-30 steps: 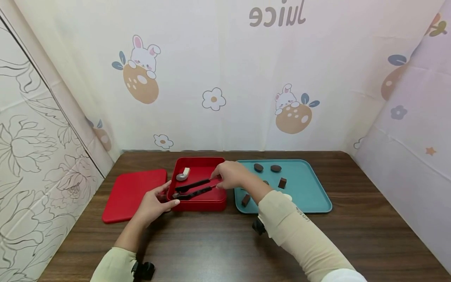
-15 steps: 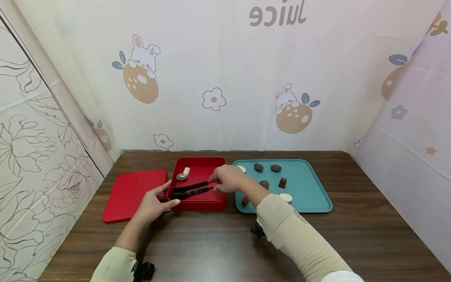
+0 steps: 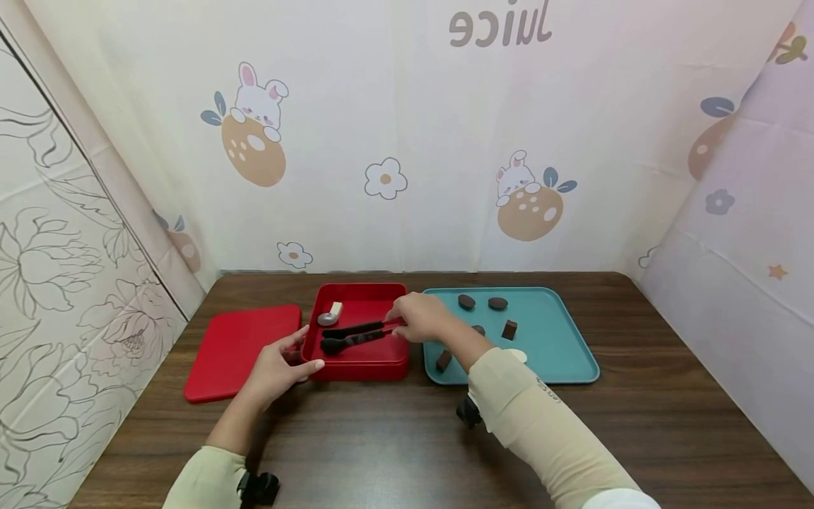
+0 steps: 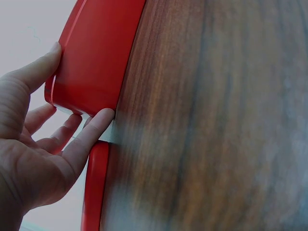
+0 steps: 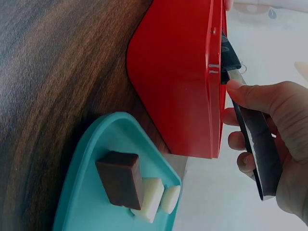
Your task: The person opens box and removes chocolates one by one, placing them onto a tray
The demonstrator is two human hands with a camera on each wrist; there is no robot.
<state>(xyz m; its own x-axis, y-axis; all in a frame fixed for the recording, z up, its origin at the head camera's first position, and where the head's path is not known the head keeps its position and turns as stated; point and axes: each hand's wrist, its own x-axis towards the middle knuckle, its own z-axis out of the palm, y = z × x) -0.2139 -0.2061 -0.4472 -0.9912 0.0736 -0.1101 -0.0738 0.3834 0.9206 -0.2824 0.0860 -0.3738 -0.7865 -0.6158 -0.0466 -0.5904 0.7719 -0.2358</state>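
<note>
My left hand (image 3: 280, 367) grips the front left corner of a red box (image 3: 365, 371), thumb and fingers on different sides of it. In the left wrist view the fingertips touch the box's outer wall (image 4: 103, 53). With my right hand (image 3: 420, 317) I hold a pair of tongs (image 3: 356, 329), red at the handle and black along the arms. The tongs reach down into the box, their tips near its left side; whether anything sits between the tips is too dark to tell. Behind them in the box lie a greyish round piece (image 3: 327, 319) and a white block (image 3: 336, 308).
A teal tray (image 3: 559, 353) stands to the right, partly behind my right forearm. It bears dark oval pieces (image 3: 498, 304), brown blocks (image 3: 509, 330) and white pieces (image 5: 147, 199). A red lid (image 3: 235, 346) lies left of the box on the wooden table (image 3: 381, 445).
The tongs' arms stood further apart a second ago and have come closer together. The tips shifted slightly right and away from the box's front left corner. My left hand stays put.
</note>
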